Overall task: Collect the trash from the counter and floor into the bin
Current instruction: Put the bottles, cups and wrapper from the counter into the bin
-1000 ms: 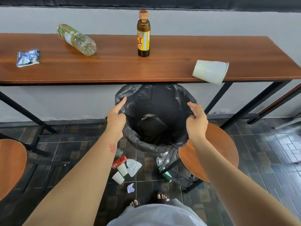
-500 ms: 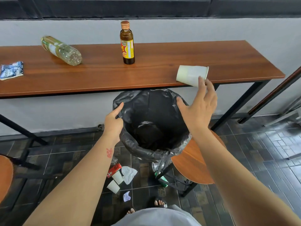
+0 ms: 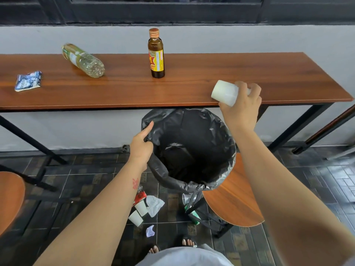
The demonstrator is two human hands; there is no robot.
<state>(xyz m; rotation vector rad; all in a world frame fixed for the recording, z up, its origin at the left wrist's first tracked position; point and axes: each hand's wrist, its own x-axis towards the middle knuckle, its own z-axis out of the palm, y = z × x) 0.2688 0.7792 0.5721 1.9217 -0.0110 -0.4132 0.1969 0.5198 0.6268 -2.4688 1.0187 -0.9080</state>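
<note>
A bin lined with a black bag (image 3: 217, 179) stands under the wooden counter (image 3: 172, 93). My left hand (image 3: 141, 144) grips the bag's left rim. My right hand (image 3: 241, 110) is closed around a white paper cup (image 3: 223, 93) at the counter's front edge, above the bin. On the counter lie a clear plastic bottle (image 3: 83, 60) on its side, an upright brown glass bottle (image 3: 156, 54) and a blue wrapper (image 3: 28, 81). On the floor beside the bin lie two paper cups (image 3: 139, 213), a red packet (image 3: 140, 196), a white tissue (image 3: 154, 205) and a small scrap (image 3: 150, 230).
A round wooden stool (image 3: 234, 204) stands right of the bin, another stool (image 3: 9, 198) at the far left. A clear plastic cup (image 3: 186, 198) and a green item (image 3: 193, 217) lie under the bin frame. Black counter legs slant down on both sides. My sandalled feet (image 3: 172, 244) are near the litter.
My right hand let go of the bag's right rim, rose to the counter edge and closed on the paper cup. My left hand kept its hold on the rim.
</note>
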